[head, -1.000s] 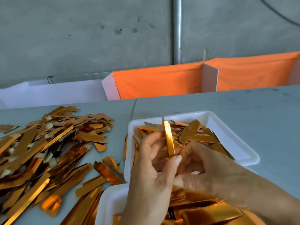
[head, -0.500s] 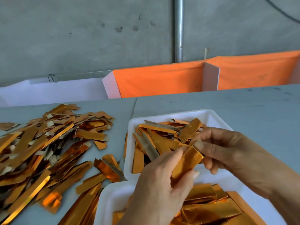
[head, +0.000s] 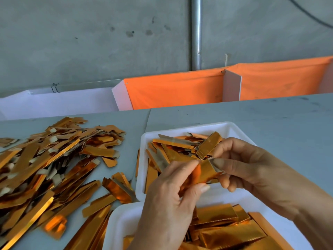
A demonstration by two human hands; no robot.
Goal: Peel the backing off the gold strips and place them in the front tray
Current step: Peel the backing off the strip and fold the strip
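Both hands hold one gold strip (head: 204, 173) above the gap between two white trays. My left hand (head: 173, 204) grips its lower end between thumb and fingers. My right hand (head: 239, 165) pinches a pale grey flap at its upper end. The front tray (head: 115, 226), nearest me, holds wide gold pieces (head: 228, 230). The far tray (head: 228, 127) holds several narrow gold strips, some showing grey backing.
A big loose pile of gold strips (head: 45, 165) covers the grey table on the left, reaching the trays' left edges. Orange cloth (head: 176, 89) and white boards (head: 59, 103) stand along the table's far edge, before a concrete wall with a metal pipe (head: 196, 33).
A second ago the strip stood upright between my hands. It now lies tilted, and my right hand has shifted to its upper end and pinches the grey flap there.
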